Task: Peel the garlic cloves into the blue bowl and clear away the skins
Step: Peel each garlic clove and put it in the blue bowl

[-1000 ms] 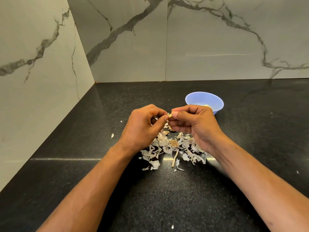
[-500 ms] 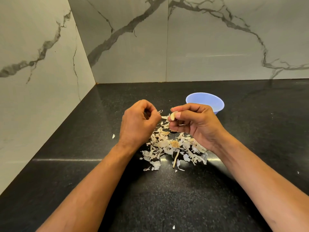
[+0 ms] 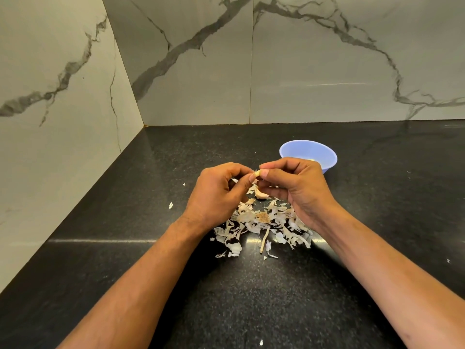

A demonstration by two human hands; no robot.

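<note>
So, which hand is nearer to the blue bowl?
The right hand. It is just in front of the blue bowl, hiding part of its near rim. The left hand is farther left, pinching the same garlic clove.

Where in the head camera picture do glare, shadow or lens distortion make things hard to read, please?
Head view: a bright streak of glare crosses the black countertop and passes under the garlic skins; the forearms cast soft shadow on the counter near the bottom edge; the wide lens bows the marble wall edges; the left hand and right hand look sharp, and the blue bowl is partly hidden.
</note>
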